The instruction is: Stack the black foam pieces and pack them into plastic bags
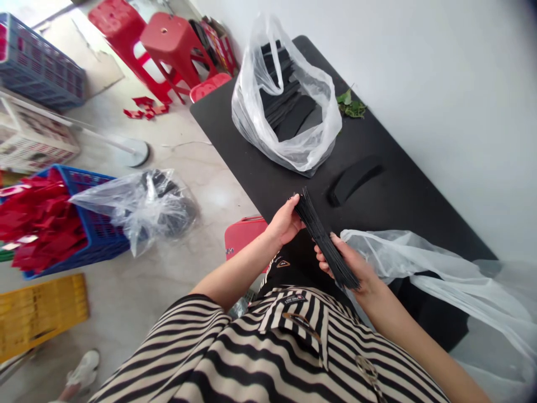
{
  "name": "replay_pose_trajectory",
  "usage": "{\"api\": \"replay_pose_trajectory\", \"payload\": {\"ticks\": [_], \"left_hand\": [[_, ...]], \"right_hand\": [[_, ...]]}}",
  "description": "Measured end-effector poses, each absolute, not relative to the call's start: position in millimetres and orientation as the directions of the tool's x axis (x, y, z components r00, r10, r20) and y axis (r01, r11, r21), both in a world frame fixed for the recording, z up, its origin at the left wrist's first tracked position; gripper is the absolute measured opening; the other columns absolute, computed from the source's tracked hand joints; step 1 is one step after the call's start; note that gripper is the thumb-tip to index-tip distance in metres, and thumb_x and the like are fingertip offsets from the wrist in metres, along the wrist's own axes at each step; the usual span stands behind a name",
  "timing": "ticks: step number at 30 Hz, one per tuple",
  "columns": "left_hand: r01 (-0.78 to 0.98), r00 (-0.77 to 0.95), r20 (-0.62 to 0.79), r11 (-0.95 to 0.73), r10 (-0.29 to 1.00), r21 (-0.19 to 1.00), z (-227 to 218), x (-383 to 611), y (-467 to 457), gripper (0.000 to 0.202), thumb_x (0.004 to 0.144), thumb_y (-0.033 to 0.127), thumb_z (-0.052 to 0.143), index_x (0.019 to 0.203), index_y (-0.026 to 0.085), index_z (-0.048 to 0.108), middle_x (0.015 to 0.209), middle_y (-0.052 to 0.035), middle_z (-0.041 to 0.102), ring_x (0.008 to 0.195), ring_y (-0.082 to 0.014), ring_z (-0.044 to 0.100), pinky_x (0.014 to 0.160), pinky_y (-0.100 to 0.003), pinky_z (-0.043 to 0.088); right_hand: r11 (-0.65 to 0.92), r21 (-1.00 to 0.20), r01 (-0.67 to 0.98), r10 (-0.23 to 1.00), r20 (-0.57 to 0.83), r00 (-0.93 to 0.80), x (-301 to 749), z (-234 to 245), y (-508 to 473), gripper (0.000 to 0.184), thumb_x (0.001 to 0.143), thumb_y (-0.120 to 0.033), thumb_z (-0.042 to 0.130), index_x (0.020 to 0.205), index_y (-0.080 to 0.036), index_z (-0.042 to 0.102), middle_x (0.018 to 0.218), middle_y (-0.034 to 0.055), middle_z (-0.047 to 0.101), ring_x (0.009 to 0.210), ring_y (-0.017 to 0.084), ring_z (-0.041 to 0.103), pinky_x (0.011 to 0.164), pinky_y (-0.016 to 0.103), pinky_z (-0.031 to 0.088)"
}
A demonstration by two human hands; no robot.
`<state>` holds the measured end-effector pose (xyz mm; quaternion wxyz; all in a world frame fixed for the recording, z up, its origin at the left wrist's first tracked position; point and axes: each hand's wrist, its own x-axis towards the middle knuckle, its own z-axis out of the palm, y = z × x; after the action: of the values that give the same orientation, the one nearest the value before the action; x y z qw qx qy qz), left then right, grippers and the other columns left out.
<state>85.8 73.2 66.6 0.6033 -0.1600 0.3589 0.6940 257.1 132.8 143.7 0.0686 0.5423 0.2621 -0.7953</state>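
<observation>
Between my two hands is a stack of thin black strips [322, 238], tilted above the near edge of the black table. My left hand [288, 221] pinches its upper end, thumb on top. Lower down, my right hand [348, 260] wraps around the stack, with fingers on its left side and thumb over it. Beyond the stack, curved black pieces [354, 180] lie on the table. An open clear plastic bag [308, 151] full of similar black strips stands farther back. By my right forearm lies another clear bag [394, 252] with black material in it.
The black table [235, 129] runs along a white wall. Green leaves [351, 105] lie near the bag. Left on the floor are a blue crate [107, 224] of red pieces, a tied plastic bag [155, 207], a yellow crate [42, 313] and red stools [172, 39]. Someone's white shoe [86, 369] shows lower left.
</observation>
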Motion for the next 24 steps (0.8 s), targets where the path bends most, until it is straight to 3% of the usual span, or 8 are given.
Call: {"api": "replay_pose_trajectory", "payload": {"ticks": [8, 19, 22, 24], "left_hand": [[-0.974, -0.195, -0.584, -0.086, 0.788, 0.210, 70, 84, 68, 0.024, 0.088, 0.038, 0.055, 0.094, 0.018, 0.065, 0.089, -0.0034, 0.071, 0.078, -0.0177, 0.065, 0.075, -0.032, 0.051], [-0.971, -0.207, -0.556, -0.097, 0.805, 0.220, 69, 83, 64, 0.019, 0.084, 0.037, 0.059, 0.091, 0.021, 0.065, 0.087, -0.0010, 0.069, 0.078, -0.0185, 0.064, 0.073, -0.032, 0.050], [-0.955, -0.238, -0.512, -0.103, 0.826, 0.277, 69, 75, 63, 0.024, 0.083, 0.038, 0.057, 0.099, 0.022, 0.065, 0.093, -0.0016, 0.069, 0.082, -0.0186, 0.064, 0.074, -0.032, 0.051], [-0.908, -0.316, -0.460, -0.124, 0.830, 0.400, 70, 60, 60, 0.033, 0.085, 0.042, 0.054, 0.110, 0.023, 0.064, 0.102, -0.0037, 0.068, 0.089, -0.0198, 0.064, 0.077, -0.033, 0.050]], "right_hand": [[-0.845, -0.359, 0.396, 0.176, -0.886, -0.429, 259, 143, 133, 0.039, 0.088, -0.053, 0.062, 0.092, -0.014, 0.071, 0.086, 0.0072, 0.071, 0.062, 0.012, 0.064, 0.058, 0.022, 0.059], [-0.867, -0.319, 0.382, 0.117, -0.876, -0.468, 259, 139, 134, 0.039, 0.089, -0.054, 0.060, 0.096, -0.016, 0.068, 0.082, 0.0058, 0.068, 0.063, 0.012, 0.062, 0.059, 0.022, 0.056], [-0.780, -0.397, 0.484, 0.162, -0.874, -0.457, 259, 133, 136, 0.044, 0.090, -0.057, 0.056, 0.100, -0.016, 0.066, 0.088, 0.0079, 0.070, 0.067, 0.015, 0.064, 0.059, 0.025, 0.055], [-0.596, -0.578, 0.557, 0.304, -0.804, -0.510, 257, 125, 143, 0.043, 0.091, -0.056, 0.054, 0.108, -0.019, 0.063, 0.100, 0.0085, 0.070, 0.082, 0.019, 0.067, 0.066, 0.029, 0.055]]}}
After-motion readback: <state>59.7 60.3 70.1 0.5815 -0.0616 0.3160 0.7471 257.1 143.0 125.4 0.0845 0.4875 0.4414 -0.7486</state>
